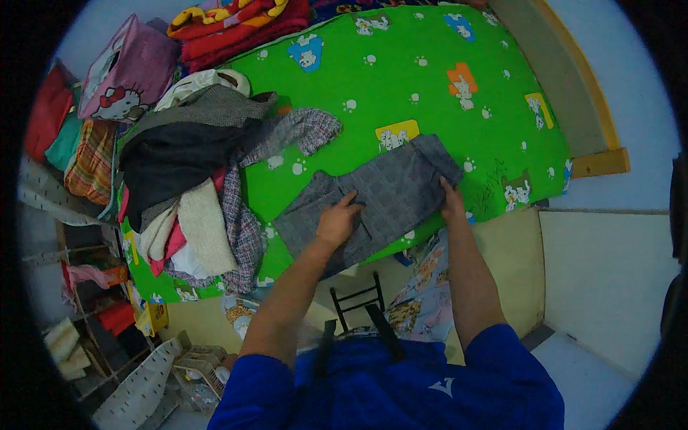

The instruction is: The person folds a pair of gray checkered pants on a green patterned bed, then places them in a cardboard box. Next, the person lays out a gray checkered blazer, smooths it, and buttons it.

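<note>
A grey checked garment (381, 193), folded into a long shape, lies at a slant on the green mattress (344, 70) before me, its lower left end at the mattress's near edge. My left hand (338, 217) rests on the cloth near its middle, fingers apart. At the right end, my right hand (452, 201) has its fingers at the garment's near edge; whether they pinch the cloth is not plain. To the left lies a loose heap of clothes, with a black garment (177, 161), a cream fleecy piece (207, 228) and a speckled tweed-like garment (242, 236).
A pink bag (129, 75) with a cat picture and folded red blankets (236, 32) are at the back left. Shelves with a red item (115, 317) and a plastic basket (201, 360) are at the lower left. A wooden bed end (599, 161) borders the right side.
</note>
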A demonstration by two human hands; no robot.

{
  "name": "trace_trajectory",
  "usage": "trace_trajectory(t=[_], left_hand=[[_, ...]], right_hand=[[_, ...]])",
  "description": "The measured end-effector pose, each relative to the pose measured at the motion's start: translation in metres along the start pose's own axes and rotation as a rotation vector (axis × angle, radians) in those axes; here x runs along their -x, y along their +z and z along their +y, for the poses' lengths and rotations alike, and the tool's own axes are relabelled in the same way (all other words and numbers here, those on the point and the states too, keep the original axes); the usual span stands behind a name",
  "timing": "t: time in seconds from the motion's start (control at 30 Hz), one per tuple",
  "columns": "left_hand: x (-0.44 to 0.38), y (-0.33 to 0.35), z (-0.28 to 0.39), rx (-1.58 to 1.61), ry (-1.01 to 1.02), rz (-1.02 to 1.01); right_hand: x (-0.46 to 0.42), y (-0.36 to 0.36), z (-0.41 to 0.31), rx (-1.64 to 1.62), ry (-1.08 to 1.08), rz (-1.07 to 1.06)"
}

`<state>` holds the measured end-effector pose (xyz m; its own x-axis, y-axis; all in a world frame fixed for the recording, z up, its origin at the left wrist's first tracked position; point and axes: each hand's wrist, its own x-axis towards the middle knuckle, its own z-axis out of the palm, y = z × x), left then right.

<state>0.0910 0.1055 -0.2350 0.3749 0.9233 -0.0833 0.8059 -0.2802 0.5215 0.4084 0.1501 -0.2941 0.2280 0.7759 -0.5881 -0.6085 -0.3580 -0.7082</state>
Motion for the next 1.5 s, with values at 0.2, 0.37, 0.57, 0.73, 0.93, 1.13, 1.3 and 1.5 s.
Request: trace_trajectory(t=[0.2, 0.37, 0.57, 0.73, 0.93, 1.13, 1.3, 1.5], left_hand=[[-0.026, -0.004, 0.0, -0.166, -0.137, -0.208], [-0.032, 0.003, -0.012, -0.218, 0.04, -0.252], [-0.034, 0.005, -0.003, 0.118, -0.133, -0.004], [0.007, 0.0, 0.018, 0.064, -0.166, 0.345], [0.06, 0.021, 0.013, -0.149, -0.217, 0.08], [0.073, 0.005, -0.001, 0.463, -0.344, 0.196], [0.136, -0.021, -0.038, 1.604, -0.799, 0.222], [0.177, -0.03, -0.059, 1.987, -0.674, 0.267]], right_hand=[[-0.012, -0.019, 0.01, 0.106, -0.041, 0.028], [-0.001, -0.009, 0.008, 0.061, -0.032, 0.07], [-0.002, -0.01, 0.008, 0.051, -0.063, 0.028], [0.004, 0.001, 0.0, 0.041, 0.03, 0.067], [0.017, 0.011, -0.006, 0.052, -0.075, 0.039], [0.043, 0.039, -0.016, 0.051, -0.18, 0.025], [0.122, 0.088, 0.002, 0.701, -0.509, -0.091], [0.24, 0.163, 0.071, 1.153, -0.803, -0.841]])
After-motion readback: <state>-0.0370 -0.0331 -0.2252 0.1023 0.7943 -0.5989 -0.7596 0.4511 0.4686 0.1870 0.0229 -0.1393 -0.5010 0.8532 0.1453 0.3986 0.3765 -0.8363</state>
